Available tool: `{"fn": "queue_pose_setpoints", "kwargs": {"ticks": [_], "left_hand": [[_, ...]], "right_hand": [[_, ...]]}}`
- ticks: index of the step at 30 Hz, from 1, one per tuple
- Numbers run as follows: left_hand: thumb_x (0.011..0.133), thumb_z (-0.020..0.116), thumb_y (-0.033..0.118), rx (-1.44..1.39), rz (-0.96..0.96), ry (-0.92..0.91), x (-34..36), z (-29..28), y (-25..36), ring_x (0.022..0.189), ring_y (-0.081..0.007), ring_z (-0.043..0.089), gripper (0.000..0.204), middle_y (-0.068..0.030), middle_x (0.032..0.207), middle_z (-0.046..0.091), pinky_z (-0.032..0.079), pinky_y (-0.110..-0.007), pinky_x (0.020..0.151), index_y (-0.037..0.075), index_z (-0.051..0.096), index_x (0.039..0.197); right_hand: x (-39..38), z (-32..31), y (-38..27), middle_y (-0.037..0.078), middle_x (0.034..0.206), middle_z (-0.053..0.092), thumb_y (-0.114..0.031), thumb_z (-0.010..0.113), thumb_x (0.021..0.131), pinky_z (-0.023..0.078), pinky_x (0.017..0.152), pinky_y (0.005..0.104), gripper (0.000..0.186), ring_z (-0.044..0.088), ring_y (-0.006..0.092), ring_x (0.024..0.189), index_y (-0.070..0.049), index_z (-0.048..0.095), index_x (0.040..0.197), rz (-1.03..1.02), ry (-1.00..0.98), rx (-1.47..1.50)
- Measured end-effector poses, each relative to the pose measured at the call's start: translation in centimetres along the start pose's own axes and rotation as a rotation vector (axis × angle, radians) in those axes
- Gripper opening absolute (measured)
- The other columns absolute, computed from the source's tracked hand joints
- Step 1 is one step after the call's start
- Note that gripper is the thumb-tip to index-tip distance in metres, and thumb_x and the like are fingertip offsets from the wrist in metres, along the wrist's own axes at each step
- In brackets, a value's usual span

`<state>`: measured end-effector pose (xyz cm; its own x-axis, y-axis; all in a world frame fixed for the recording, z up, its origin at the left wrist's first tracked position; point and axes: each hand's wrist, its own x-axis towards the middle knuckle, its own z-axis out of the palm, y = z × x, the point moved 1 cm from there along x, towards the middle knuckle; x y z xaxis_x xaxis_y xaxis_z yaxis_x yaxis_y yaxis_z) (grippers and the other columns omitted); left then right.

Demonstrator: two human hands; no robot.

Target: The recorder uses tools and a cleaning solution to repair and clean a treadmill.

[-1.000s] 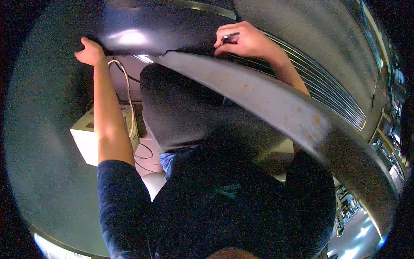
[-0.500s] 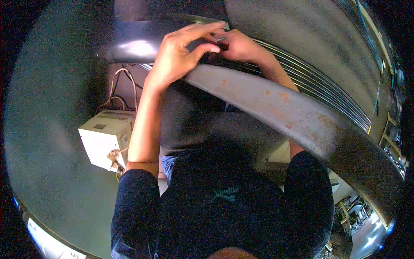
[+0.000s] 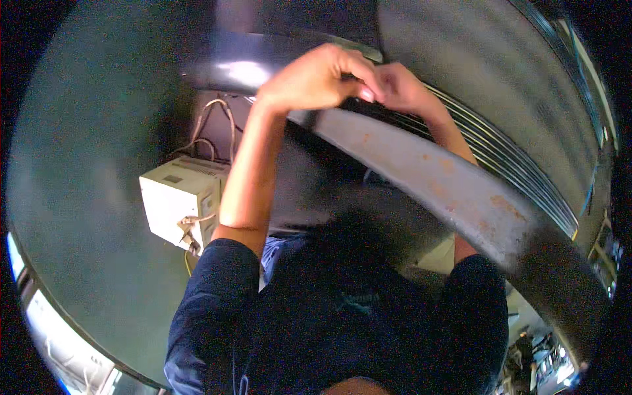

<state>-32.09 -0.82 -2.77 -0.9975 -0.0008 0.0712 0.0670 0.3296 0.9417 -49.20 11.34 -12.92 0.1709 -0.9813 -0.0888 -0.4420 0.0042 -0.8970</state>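
Curled fingers of the left hand overlap the right hand; any grip is hidden. Left to right: dark green surface, white box, rust-spotted beam near the hands, thin rods. Both forearms reach up, wrists bent inward.

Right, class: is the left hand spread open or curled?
Curled: the left hand bends its fingers toward its thumb, beside the right hand.

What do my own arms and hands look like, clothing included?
Your left hand and right hand show no gloves, and no watch is visible. Your left sleeve is dark and short, ending near the elbow; the right sleeve is dark too.
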Motion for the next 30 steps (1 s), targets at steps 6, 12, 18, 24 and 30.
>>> {"fn": "queue_pose_setpoints", "kwargs": {"ticks": [6, 12, 18, 24, 30], "left_hand": [[0.077, 0.084, 0.03, 0.387, -0.44, 0.438, -2.3, 2.8, 4.0, 0.083, -0.028, 0.074, 0.038, -0.0161, 0.091, 0.075, 0.058, -0.037, 0.076, 0.001, 0.075, 0.099], [0.074, 0.082, 0.033, 0.59, -0.519, 0.217, -1.1, 1.2, 5.0, 0.081, -0.0338, 0.073, 0.033, -0.0191, 0.085, 0.073, 0.058, -0.041, 0.075, 0.004, 0.078, 0.088], [0.075, 0.077, 0.026, 0.696, -0.617, 0.202, -0.1, 2.0, 4.5, 0.084, -0.0375, 0.072, 0.024, -0.0217, 0.084, 0.072, 0.057, -0.045, 0.078, 0.005, 0.077, 0.084], [0.069, 0.069, 0.008, 0.75, -0.062, -0.064, 0.1, 0.4, 4.0, 0.086, -0.0413, 0.069, 0.015, -0.0227, 0.083, 0.07, 0.055, -0.047, 0.075, 0.002, 0.071, 0.083], [0.072, 0.064, 0.003, 0.654, 0.132, -0.236, 1.0, -0.1, 1.3, 0.09, -0.036, 0.067, 0.012, -0.0142, 0.094, 0.07, 0.054, -0.044, 0.074, 0.002, 0.066, 0.084]], "right_hand": [[0.0, 0.9, -0.4, 0.017, 0.094, 0.071, -0.011, 0.073, 0.08, 0.054, 0.077, 0.0415, 0.023, 0.068, 0.0388, 0.089, -0.003, 0.068, 0.1, -0.193, 0.076, -0.114], [0.4, 1.3, -0.6, 0.014, 0.092, 0.071, -0.01, 0.075, 0.082, 0.054, 0.08, 0.0352, 0.018, 0.07, 0.0258, 0.085, -0.002, 0.066, 0.096, -0.112, 0.062, 0.057], [-0.3, 0.9, -0.8, 0.01, 0.09, 0.073, -0.009, 0.076, 0.084, 0.054, 0.08, 0.0346, 0.018, 0.067, 0.0171, 0.082, -0.001, 0.066, 0.095, -0.093, 0.063, 0.038], [-0.2, 0.3, -2.4, 0.008, 0.09, 0.075, -0.014, 0.08, 0.082, 0.054, 0.079, 0.0332, 0.023, 0.067, 0.013, 0.083, -0.001, 0.071, 0.098, 0.059, -0.013, 0.131], [0.3, 1.1, -1.8, 0.007, 0.089, 0.076, -0.022, 0.086, 0.076, 0.054, 0.077, 0.0329, 0.03, 0.067, 0.0106, 0.083, -0.002, 0.074, 0.094, 0.244, 0.031, 0.158]]}}
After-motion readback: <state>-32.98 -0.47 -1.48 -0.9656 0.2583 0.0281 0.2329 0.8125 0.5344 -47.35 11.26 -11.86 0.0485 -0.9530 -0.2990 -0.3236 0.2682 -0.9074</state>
